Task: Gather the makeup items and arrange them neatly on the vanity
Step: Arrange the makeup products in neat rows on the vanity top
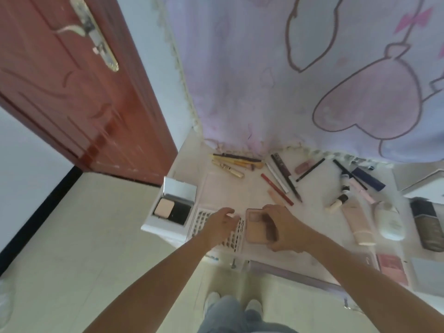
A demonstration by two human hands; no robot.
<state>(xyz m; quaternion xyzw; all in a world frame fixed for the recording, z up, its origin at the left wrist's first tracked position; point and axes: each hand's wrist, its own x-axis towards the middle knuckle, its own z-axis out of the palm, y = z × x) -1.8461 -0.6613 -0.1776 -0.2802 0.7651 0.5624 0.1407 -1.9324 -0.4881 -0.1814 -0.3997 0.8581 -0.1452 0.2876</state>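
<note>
Down at the front edge of the white vanity top (252, 188), our right hand (283, 227) has its fingers curled around a beige rectangular powder compact (255, 228), and our left hand (219, 224) rests with loose, spread fingers on a clear tray of false lashes (204, 218) just beside it. Pencils and gold brushes (235, 163) lie scattered further back.

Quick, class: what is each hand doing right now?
Left hand: open, fingers over the false-lash tray, no grip.
Right hand: grip on the pink compact.
</note>
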